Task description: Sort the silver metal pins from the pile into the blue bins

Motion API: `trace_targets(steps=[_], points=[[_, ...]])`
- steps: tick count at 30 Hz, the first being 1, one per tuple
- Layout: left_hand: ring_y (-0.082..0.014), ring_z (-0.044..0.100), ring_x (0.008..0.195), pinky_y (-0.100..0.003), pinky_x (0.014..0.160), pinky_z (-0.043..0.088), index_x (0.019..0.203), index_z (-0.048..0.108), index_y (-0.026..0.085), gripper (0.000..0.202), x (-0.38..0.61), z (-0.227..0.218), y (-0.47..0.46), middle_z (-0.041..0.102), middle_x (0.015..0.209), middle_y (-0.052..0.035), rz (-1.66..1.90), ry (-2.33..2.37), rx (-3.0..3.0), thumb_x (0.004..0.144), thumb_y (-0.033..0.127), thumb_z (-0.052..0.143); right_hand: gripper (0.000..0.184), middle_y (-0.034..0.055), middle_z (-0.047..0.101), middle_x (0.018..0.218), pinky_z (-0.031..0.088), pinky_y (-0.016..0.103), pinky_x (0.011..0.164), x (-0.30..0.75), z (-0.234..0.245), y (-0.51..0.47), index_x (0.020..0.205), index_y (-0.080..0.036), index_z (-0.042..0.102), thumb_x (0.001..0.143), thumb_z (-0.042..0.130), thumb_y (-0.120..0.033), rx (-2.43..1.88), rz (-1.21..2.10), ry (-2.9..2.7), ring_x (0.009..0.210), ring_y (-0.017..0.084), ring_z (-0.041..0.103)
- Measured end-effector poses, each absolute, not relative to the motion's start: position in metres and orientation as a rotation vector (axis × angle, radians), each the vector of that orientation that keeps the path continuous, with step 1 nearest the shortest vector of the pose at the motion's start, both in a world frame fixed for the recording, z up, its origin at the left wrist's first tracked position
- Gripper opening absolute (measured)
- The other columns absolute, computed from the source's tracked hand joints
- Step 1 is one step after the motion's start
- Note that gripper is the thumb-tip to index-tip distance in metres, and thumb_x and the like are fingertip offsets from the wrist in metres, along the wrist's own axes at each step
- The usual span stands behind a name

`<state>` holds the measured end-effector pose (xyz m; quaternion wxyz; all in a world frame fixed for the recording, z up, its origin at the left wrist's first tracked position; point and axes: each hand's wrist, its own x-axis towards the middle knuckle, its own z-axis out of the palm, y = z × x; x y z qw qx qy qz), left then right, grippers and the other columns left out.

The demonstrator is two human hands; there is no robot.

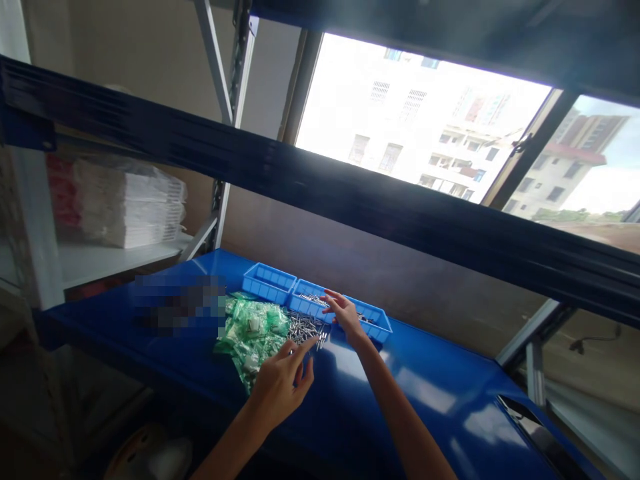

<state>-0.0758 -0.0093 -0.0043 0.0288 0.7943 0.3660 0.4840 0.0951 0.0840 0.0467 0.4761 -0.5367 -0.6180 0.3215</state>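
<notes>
My left hand (285, 380) is low over the front of the blue table, index finger stretched toward a pile of small metal pins (304, 328). Its other fingers are bent and apart; I cannot tell whether the bright pins at the fingertip are touched or just lie behind it. Over the blue plastic tray (310, 309) is my right hand (343, 312), fingers spread and nothing visible in them. More metal pins lie in that tray, partly hidden by this hand. Left of the pile is a heap of green-tinted clear plastic bags (255, 333) holding small pale parts.
Another blue tray (270, 283) stands at the back left. A dark flat device (537, 430) lies at the table's right edge. A blue shelf beam (320, 177) crosses above the table. Wrapped white stacks (145, 207) sit on a side shelf. A blurred patch covers part of the left tabletop.
</notes>
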Motion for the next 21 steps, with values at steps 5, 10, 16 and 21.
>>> trace_targets(steps=[5,10,16,21], points=[[-0.0079,0.052,0.047,-0.021,0.054,0.048,0.120,0.046,0.022,0.037,-0.074,-0.004,-0.010,0.055,0.060,0.0032,1.448,1.143,2.512,0.083,0.019,0.042,0.049,0.0094,0.067,0.082,0.043,0.026,0.048,0.101,0.027,0.070,0.099,-0.014,0.062,0.074,0.049,-0.055,-1.365,0.529,-1.626,0.055,0.016,0.059],[-0.0098,0.056,0.054,-0.022,0.055,0.048,0.116,0.049,0.021,0.035,-0.076,-0.002,-0.008,0.060,0.070,0.0000,1.579,1.301,2.457,0.082,0.021,0.044,0.037,0.0042,0.066,0.088,0.042,0.029,0.061,0.107,0.013,0.051,0.085,-0.022,0.066,0.072,0.053,-0.054,-1.617,0.102,-1.901,0.073,0.020,0.060],[-0.0160,0.059,0.084,-0.026,0.071,0.049,0.107,0.056,0.020,0.028,-0.081,0.001,-0.004,0.062,0.084,-0.0037,1.860,1.375,2.165,0.080,0.021,0.046,0.061,0.0064,0.058,0.105,0.042,0.032,0.071,0.109,0.018,0.047,0.108,-0.023,0.059,0.060,0.061,-0.062,-1.713,0.172,-2.121,0.085,0.022,0.059],[-0.0130,0.058,0.068,-0.027,0.067,0.050,0.095,0.060,0.020,0.022,-0.083,0.008,-0.005,0.060,0.086,-0.0040,1.797,1.421,2.023,0.080,0.024,0.045,0.060,0.0053,0.062,0.091,0.043,0.031,0.072,0.113,0.013,0.051,0.110,-0.019,0.058,0.061,0.066,-0.053,-1.542,0.371,-2.167,0.083,0.020,0.058]])
